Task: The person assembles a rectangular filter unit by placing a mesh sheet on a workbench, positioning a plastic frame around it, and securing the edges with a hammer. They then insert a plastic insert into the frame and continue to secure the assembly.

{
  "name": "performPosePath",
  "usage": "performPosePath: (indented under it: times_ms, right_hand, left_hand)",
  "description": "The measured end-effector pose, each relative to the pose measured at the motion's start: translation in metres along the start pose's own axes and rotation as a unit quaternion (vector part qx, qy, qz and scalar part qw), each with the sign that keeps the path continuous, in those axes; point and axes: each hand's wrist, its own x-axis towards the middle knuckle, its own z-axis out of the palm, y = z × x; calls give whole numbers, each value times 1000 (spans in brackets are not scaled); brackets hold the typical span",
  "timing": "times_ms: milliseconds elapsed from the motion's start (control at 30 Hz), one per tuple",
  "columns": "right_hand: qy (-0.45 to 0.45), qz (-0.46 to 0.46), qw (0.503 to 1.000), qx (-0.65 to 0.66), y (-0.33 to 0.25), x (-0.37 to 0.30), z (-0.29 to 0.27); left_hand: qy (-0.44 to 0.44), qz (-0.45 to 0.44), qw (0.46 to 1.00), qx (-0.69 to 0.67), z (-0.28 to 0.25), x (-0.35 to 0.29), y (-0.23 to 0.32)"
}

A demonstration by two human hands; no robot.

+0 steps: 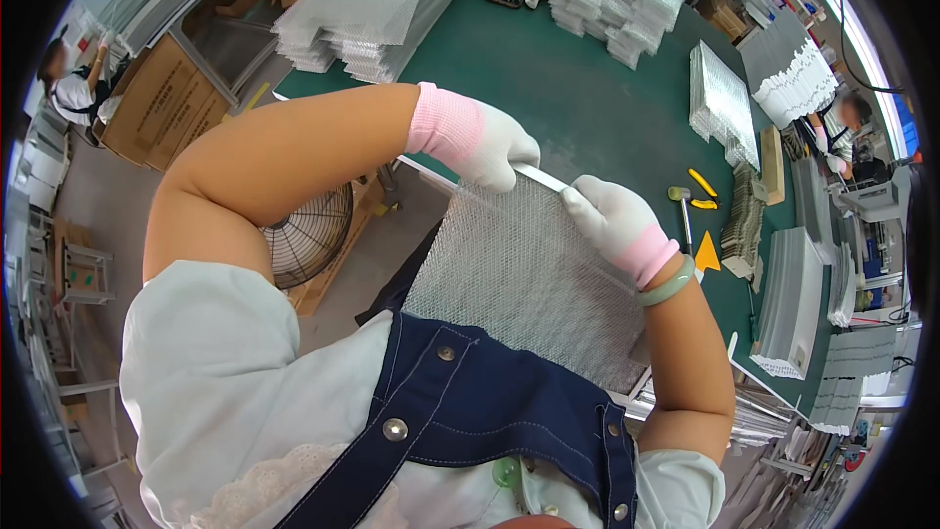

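Denim bib and white sleeves frame a mesh filter panel (534, 274) held upright over the green table (578, 98), left hand (490, 147) and right hand (612, 216) pinching its top strip, which could buckle if squeezed unevenly.

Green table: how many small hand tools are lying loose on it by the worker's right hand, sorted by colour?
Yellow-handled tools: 2
Yellow triangular piece: 1
Mallet with a pale head: 1
Total: 4
They lie on the green table, beyond the right hand. Both the right hand and the left hand grip the mesh panel.
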Motion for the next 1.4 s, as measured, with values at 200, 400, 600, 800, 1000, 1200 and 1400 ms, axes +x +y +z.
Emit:
performPosePath:
  times_ms: [200, 400, 600, 800, 1000, 1200, 1400]
  right_hand:
    - [117, 6, 980, -163, -4, -4, 19]
    - [201, 130, 964, 117, 60, -51, -16]
    - [297, 163, 918, 206, 63, -86, -36]
    - [566, 54, 788, 235, 13, -71, -84]
    - [542, -12, 789, 289, 20, -69, -97]
    - [495, -143, 711, 479, 65, -72, -106]
    - [515, -83, 724, 452, 47, -55, -100]
  left_hand:
    - [221, 34, 945, 239, 49, 7, -8]
    - [379, -10, 924, 44, 69, -76, 10]
    - [181, 173, 874, -417, 147, -19, 24]
    - [416, 170, 673, -587, 41, 26, 66]
    - [392, 241, 727, -510, -44, 46, 46]
    - [273, 242, 826, -430, -47, 48, 44]
    - [300, 296, 734, -533, -29, 78, 35]
